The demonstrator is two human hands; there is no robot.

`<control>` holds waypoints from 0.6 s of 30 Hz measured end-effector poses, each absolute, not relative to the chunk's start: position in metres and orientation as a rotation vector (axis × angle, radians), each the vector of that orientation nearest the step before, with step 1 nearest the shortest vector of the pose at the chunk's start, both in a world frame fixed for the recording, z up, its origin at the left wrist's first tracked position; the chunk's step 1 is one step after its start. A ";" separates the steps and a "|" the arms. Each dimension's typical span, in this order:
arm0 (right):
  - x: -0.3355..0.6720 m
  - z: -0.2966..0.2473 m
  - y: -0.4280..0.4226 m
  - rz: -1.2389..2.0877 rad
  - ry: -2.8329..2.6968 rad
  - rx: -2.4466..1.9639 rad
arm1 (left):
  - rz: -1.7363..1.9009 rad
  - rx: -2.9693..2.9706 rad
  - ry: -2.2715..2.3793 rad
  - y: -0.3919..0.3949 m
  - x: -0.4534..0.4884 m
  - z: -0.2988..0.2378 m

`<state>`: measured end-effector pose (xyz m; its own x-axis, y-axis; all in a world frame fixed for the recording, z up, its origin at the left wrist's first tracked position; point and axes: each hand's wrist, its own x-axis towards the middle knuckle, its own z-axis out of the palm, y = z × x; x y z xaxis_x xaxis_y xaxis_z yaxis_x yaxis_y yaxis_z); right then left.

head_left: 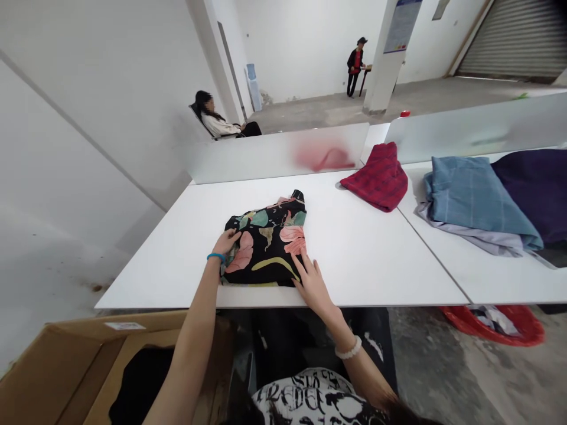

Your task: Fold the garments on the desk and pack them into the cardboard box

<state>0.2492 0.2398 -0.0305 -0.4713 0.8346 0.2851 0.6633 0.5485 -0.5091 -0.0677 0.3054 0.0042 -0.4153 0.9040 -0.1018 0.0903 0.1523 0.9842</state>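
Note:
A folded black garment (266,242) with pink, green and yellow flowers lies on the white table (354,248), near its front edge. My left hand (225,242), with a blue band at the wrist, rests on the garment's left edge, fingers curled against the fabric. My right hand (310,280), with a white bead bracelet at the wrist, lies flat at the garment's front right corner, fingers stretched out and touching it.
A red plaid cloth (378,177) lies at the table's far right. On the adjoining table sit blue (473,200), lilac and purple (538,189) clothes. An open cardboard box (80,372) stands at lower left, a red basket (496,324) on the floor at right. Two people are in the background.

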 end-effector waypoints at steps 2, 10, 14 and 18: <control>0.249 -0.031 0.240 0.449 -2.285 -1.200 | 1.360 0.883 1.635 0.299 -0.075 0.004; 0.235 -0.037 0.235 0.435 -2.283 -0.960 | 1.434 0.567 1.632 0.283 -0.097 0.006; 0.234 -0.037 0.236 0.361 -2.386 -0.905 | 1.346 0.615 1.770 0.274 -0.108 0.011; 0.234 -0.037 0.236 0.314 -2.483 -0.893 | 1.278 0.844 2.009 0.266 -0.114 0.031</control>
